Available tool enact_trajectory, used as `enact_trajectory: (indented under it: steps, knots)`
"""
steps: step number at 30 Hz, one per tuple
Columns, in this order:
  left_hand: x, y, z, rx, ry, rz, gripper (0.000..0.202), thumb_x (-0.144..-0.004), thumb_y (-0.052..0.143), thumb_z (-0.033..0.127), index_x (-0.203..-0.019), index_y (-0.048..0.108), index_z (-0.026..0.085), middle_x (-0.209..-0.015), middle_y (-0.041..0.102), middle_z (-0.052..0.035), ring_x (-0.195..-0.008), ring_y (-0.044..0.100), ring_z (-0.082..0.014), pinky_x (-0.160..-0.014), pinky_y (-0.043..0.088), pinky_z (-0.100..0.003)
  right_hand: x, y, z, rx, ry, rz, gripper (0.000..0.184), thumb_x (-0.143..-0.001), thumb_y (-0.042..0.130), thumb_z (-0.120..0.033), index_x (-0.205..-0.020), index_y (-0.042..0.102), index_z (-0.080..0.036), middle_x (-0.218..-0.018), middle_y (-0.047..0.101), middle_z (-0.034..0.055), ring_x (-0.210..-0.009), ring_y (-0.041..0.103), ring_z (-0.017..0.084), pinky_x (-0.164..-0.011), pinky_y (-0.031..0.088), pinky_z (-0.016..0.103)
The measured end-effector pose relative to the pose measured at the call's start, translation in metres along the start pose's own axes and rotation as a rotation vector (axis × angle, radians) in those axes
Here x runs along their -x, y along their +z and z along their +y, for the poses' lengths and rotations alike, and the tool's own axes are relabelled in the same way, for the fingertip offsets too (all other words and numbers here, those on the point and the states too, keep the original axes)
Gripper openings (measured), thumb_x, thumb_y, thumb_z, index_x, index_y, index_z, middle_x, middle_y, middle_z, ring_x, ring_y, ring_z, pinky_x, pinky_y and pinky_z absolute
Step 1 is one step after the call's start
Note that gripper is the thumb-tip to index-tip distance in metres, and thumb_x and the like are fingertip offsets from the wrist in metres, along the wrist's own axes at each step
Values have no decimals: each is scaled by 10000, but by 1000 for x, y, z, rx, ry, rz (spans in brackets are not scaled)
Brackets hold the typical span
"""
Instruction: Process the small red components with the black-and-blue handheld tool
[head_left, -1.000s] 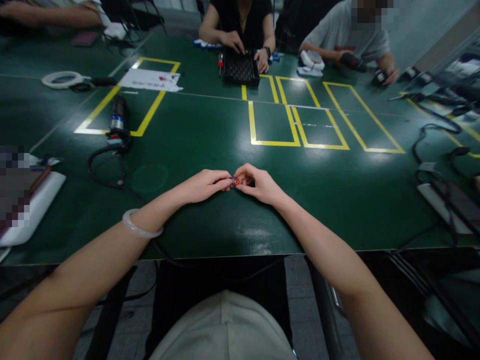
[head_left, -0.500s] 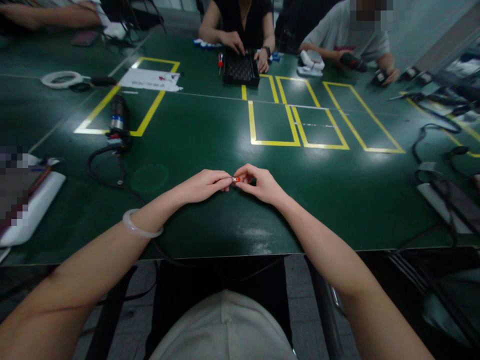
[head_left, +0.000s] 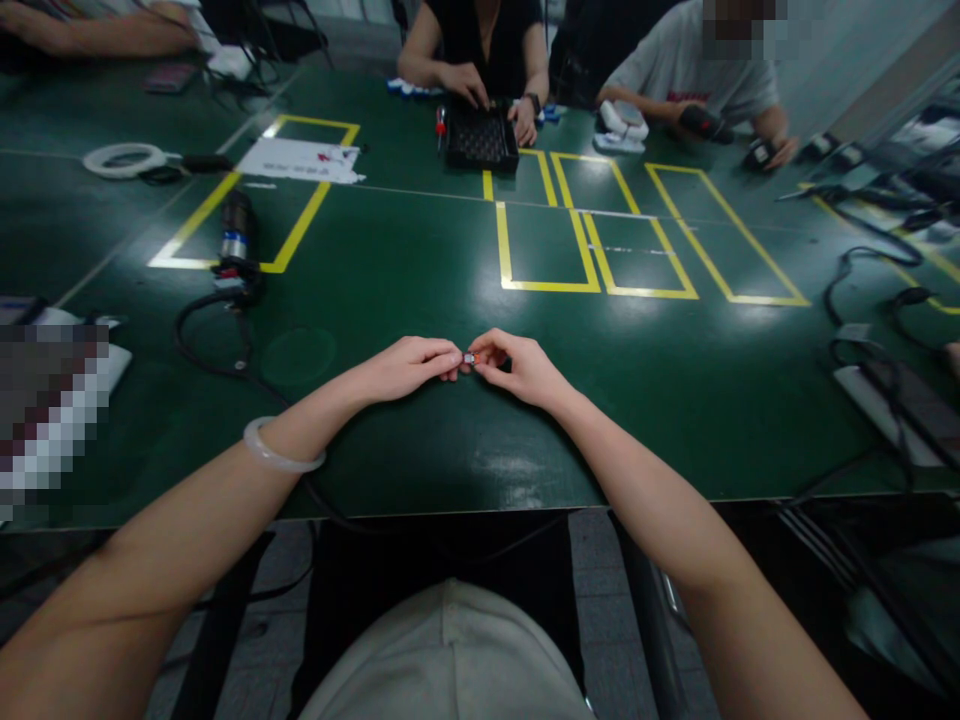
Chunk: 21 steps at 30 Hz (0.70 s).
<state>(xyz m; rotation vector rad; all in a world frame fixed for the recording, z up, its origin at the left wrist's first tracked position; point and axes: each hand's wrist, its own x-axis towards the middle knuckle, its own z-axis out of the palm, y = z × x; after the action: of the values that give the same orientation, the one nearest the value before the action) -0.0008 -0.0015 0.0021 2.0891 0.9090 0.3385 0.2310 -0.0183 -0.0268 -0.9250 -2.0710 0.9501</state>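
A small orange and pale-grey piece [head_left: 471,358], too small for me to tell its kind, sits between my fingertips just above the green table. My left hand [head_left: 411,368] pinches its left end between thumb and fingers. From the other side, my right hand [head_left: 517,366] grips the orange end with thumb and index finger, the hand arched. The fingertips partly hide the piece. A pale bangle [head_left: 279,452] circles my left wrist.
On the green table [head_left: 390,270], a dark cylindrical tool [head_left: 237,230] with a cable lies left, near a white sheet [head_left: 300,160]. Yellow tape [head_left: 551,287] marks rectangles ahead. Across the table, one person handles a black tray [head_left: 482,140]; another holds a dark tool [head_left: 705,124]. Cables [head_left: 840,290] lie right.
My left fingertips have shifted slightly left, and more of the piece's grey part shows between my hands. My right hand stays nearly still.
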Motion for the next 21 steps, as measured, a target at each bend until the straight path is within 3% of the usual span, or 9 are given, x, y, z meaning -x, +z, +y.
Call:
enact_trajectory:
  steps: [7,15,21]
  knots:
    - [1,1,-2,-13,-10,-24,433,-990,465,506,-993,694,139,-932,703,-62,-857,638,-177,-801,459,-258,0,1,3,42,-41,16,192,-886,573,-187,-1078,573,-184,-854,666,4,-744,614,130,-740,485,279]
    - [1,0,-4,-18,-15,-31,418,-1002,453,492,-996,691,149,-936,700,-50,-875,647,-177,-815,461,-267,0,1,1,73,-19,-11,105,-902,577,-209,-1006,574,-201,-873,670,9,-763,618,137,-747,490,279]
    - [3,-13,-8,-97,-36,65,428,-1002,433,485,-1080,694,154,-995,709,-61,-921,656,-197,-869,480,-300,1,-3,3,82,21,11,130,-888,592,-217,-1013,560,-203,-848,676,7,-746,622,137,-748,492,279]
